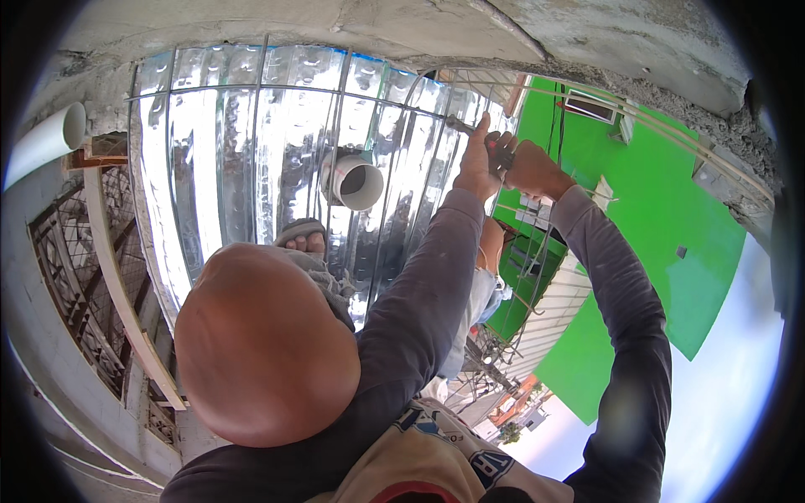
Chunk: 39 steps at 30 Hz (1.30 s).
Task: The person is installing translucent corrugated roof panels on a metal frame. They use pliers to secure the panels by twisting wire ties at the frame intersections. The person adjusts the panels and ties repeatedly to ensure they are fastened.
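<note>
My left hand [478, 168] and my right hand [535, 171] are close together at the upper right of the metal sheeting. Between them is a dark hand tool [503, 156] with a bit of red on it; its exact kind is hard to make out. The fingers of both hands are closed round it, the left thumb stretched along it. From the left hand a metal end [458, 125] reaches toward a crossing of the thin steel bars [386, 102], which form a grid over the shiny ribbed sheeting [226, 142]. Whether it touches the bars is unclear.
A white pipe [360, 184] rises through the sheeting. Another white pipe [50, 142] juts in at the left, above a timber and mesh frame [109, 268]. Rough concrete [369, 25] borders the far side. A bright green wall [637, 277] and a drop lie to the right.
</note>
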Motion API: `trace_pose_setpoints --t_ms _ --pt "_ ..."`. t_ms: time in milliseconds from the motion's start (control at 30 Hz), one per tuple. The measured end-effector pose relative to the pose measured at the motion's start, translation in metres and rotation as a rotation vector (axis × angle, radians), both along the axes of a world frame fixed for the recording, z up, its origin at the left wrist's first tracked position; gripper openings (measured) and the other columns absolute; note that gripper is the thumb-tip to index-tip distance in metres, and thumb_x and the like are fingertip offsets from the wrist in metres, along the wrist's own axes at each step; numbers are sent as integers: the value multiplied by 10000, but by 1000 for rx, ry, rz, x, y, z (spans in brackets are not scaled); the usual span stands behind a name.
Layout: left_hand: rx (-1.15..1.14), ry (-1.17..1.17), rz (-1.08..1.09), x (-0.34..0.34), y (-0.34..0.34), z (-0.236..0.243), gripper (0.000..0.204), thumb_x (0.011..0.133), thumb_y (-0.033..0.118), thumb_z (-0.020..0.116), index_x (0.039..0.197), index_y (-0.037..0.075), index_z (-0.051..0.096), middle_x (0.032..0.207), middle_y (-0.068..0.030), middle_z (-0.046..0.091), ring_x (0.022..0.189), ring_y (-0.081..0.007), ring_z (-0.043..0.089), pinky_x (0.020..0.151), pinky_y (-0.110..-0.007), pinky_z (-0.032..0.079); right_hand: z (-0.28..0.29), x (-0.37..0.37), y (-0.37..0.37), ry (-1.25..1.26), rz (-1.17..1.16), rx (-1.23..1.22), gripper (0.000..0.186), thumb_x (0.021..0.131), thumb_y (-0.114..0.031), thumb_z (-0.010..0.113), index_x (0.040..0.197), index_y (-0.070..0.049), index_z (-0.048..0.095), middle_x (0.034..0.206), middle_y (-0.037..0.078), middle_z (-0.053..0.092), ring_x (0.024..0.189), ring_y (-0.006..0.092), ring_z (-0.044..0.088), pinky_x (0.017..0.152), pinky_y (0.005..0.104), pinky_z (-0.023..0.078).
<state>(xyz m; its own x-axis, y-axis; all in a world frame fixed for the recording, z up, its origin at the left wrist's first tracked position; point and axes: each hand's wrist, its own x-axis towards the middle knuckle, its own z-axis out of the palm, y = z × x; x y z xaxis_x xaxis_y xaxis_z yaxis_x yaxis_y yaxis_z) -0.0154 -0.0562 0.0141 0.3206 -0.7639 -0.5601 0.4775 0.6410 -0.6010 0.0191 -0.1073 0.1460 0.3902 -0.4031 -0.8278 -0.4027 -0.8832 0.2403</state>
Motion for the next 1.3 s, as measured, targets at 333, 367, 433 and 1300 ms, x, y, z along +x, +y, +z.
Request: trace_pose_setpoints --t_ms 333,367,433,1300 --pt "125 87 47 29 -27 -18 264 955 267 801 988 84 615 921 -37 658 851 -214 702 790 -384 619 -12 -32 -10 -567 1101 -397 241 767 -111 730 986 -35 666 904 174 715 807 309 744 685 456 578" --pt "127 79 41 28 -30 -17 245 973 270 782 975 84 623 896 -41 666 836 -213 699 773 -369 610 -18 -36 -13 -652 1261 -486 249 778 -126 730 999 -39 656 922 175 715 807 311 744 681 451 575" --pt "138 67 13 19 -31 -12 226 1011 275 744 950 83 641 846 -51 681 805 -210 694 738 -339 592 -24 -40 -20 -555 1127 -421 173 799 -132 728 945 -69 659 856 145 706 710 270 702 644 401 545" --pt "223 -69 -54 8 -17 -27 253 1024 302 729 940 104 596 830 -35 606 787 -193 639 789 -377 584 -4 -20 -11 -150 83 55 171 806 -128 763 860 17 689 735 157 682 699 303 725 649 500 591"
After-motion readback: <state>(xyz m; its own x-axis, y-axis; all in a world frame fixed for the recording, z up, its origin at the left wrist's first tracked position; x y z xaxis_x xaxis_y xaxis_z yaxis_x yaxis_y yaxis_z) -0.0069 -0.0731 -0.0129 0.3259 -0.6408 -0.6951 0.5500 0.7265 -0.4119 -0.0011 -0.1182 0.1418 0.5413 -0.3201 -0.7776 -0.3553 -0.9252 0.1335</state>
